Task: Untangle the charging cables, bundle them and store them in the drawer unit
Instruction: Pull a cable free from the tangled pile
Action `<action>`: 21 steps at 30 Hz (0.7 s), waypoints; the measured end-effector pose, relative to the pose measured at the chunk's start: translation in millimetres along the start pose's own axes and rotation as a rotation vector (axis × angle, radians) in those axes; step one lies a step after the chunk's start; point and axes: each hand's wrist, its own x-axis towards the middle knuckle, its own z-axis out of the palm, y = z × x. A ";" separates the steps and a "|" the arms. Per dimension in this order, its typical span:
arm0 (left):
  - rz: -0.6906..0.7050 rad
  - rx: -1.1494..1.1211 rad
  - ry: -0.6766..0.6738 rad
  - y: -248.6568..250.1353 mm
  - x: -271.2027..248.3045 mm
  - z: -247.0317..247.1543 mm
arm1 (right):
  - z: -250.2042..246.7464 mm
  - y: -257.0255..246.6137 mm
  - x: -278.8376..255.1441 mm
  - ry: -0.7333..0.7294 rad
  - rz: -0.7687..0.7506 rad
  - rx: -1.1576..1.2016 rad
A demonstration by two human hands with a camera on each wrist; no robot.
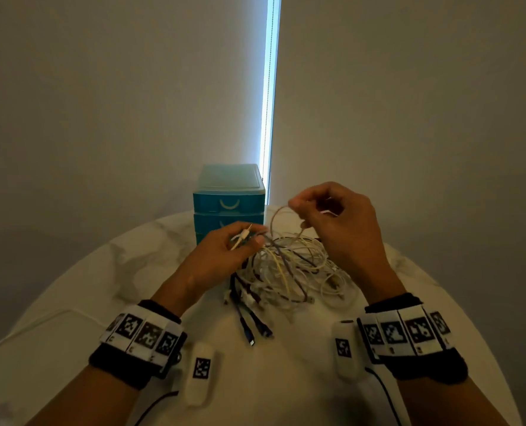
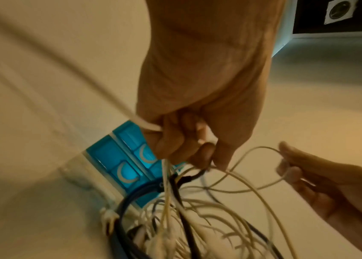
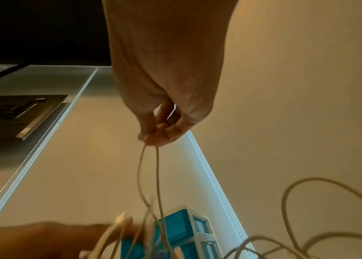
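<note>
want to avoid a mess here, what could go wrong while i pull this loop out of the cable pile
The right hand pinches one thin loop while the left hand grips several cable ends. Pulling the loop up may tighten knots in the tangled pile instead of freeing it.

Lifting hard could drag the whole pile, including the dark cables lying toward the near edge of the table.

The drawer unit stands right behind the hands; a snagged cable might tug it.

Both forearms reach forward from the lower corners of the head view, each wrist wearing a marker-patterned band. The left hand (image 1: 224, 253), lower centre of the frame, curls its fingers (image 2: 175, 145) round several strands. The right hand (image 1: 338, 222), higher and just right of centre, pinches a thin loop between thumb and fingertips (image 3: 153, 136).
</note>
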 end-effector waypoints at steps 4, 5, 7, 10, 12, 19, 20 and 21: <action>-0.083 0.066 0.137 -7.1 2.4 -11.3 | 0.0 3.2 2.8 0.098 -0.045 0.079; -0.028 0.077 0.187 -3.4 1.3 -12.0 | 2.6 4.9 0.6 0.087 -0.040 0.094; 0.122 0.079 0.239 11.8 -2.9 -9.6 | 7.4 5.8 -3.0 0.060 -0.040 0.110; 0.254 0.089 0.207 35.9 -5.7 -0.4 | 9.0 -3.2 -6.1 0.011 -0.061 0.196; 0.293 0.113 0.190 41.1 -5.3 6.4 | 7.5 -10.9 -7.5 0.003 -0.091 0.247; 0.290 -0.194 0.261 46.6 -11.1 -3.4 | 18.6 16.9 -19.4 -0.276 0.201 0.184; 0.306 -0.174 0.239 49.7 -12.6 -3.6 | 23.6 21.3 -20.9 -0.319 0.200 0.124; 0.325 -0.146 0.221 51.8 -14.3 -3.2 | 27.3 24.0 -21.0 -0.326 0.189 0.092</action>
